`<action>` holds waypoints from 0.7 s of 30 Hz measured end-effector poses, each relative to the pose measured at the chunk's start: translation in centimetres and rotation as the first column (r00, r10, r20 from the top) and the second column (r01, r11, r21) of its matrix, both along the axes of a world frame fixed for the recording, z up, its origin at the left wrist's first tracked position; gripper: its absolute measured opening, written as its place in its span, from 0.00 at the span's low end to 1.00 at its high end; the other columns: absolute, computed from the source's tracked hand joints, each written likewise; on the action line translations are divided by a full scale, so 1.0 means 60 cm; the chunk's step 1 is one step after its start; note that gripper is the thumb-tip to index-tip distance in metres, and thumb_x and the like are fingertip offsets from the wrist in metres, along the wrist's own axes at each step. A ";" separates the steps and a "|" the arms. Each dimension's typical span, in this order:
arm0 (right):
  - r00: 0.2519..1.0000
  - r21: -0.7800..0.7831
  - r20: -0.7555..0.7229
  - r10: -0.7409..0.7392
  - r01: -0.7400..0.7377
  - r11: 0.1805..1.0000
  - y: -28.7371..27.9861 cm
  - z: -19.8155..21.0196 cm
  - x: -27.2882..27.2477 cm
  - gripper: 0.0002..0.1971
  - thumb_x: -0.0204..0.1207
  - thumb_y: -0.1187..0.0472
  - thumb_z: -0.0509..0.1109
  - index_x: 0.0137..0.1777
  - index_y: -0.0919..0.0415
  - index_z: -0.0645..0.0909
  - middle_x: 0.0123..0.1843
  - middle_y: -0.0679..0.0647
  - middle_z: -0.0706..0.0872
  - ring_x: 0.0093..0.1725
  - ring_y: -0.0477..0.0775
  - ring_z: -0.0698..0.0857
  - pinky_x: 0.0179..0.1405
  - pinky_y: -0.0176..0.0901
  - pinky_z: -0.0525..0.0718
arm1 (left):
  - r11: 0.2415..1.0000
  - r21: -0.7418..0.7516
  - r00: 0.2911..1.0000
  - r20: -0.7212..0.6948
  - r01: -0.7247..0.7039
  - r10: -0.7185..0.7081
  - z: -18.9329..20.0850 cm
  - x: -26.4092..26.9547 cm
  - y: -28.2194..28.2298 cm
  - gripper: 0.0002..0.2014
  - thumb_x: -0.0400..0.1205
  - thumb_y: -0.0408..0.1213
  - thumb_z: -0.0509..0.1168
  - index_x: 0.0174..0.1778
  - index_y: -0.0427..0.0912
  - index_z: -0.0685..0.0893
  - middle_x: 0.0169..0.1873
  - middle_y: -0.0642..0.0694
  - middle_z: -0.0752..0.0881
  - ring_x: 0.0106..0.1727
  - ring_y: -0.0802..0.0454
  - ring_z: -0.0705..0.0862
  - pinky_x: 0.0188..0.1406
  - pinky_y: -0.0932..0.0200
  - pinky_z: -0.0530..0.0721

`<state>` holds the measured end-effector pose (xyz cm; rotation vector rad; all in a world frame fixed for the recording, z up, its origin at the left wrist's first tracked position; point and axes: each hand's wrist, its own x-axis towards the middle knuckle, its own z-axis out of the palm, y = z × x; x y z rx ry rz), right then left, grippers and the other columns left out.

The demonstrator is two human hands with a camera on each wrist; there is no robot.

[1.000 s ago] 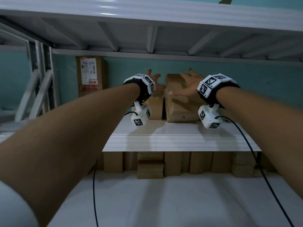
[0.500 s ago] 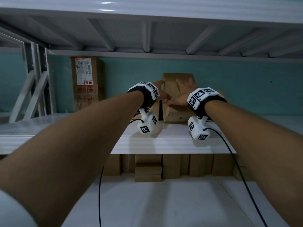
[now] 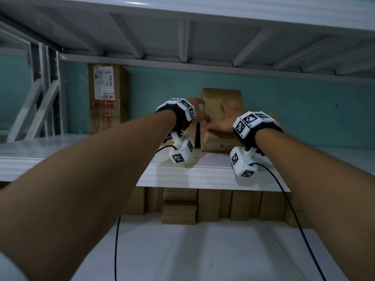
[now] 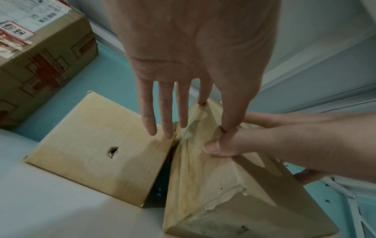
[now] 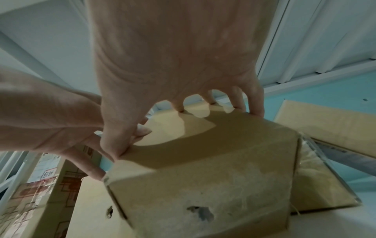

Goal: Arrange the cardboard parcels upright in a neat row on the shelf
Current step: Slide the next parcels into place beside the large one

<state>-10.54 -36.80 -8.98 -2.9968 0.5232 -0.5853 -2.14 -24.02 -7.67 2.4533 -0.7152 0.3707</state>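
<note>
On the white shelf a plain cardboard parcel is tipped up on its near end. My right hand grips it: in the right wrist view the right hand has its fingers over the far edge of the parcel and its thumb at the near corner. My left hand touches the parcel's left edge; in the left wrist view the left hand shows straight fingers on the parcel. A lower parcel sits just left of it.
A tall labelled parcel stands upright at the back left. Another plain parcel leans behind my right wrist. More parcels line the level below. The upper shelf's underside hangs low overhead; a frame upright is at the left.
The middle parcel lay flat a second ago; its far end has swung up. Both hands have drawn back toward the shelf's front edge with it.
</note>
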 end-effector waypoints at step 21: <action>0.998 0.065 0.053 0.031 -0.035 0.997 0.012 0.005 -0.038 0.66 0.45 0.22 0.70 0.83 0.39 0.42 0.85 0.62 0.50 0.81 0.70 0.61 0.75 0.63 0.67 | 0.996 0.068 0.998 -0.030 0.051 -0.049 0.004 -0.057 0.038 0.36 0.80 0.43 0.71 0.82 0.54 0.63 0.69 0.41 0.80 0.60 0.42 0.86 0.57 0.46 0.87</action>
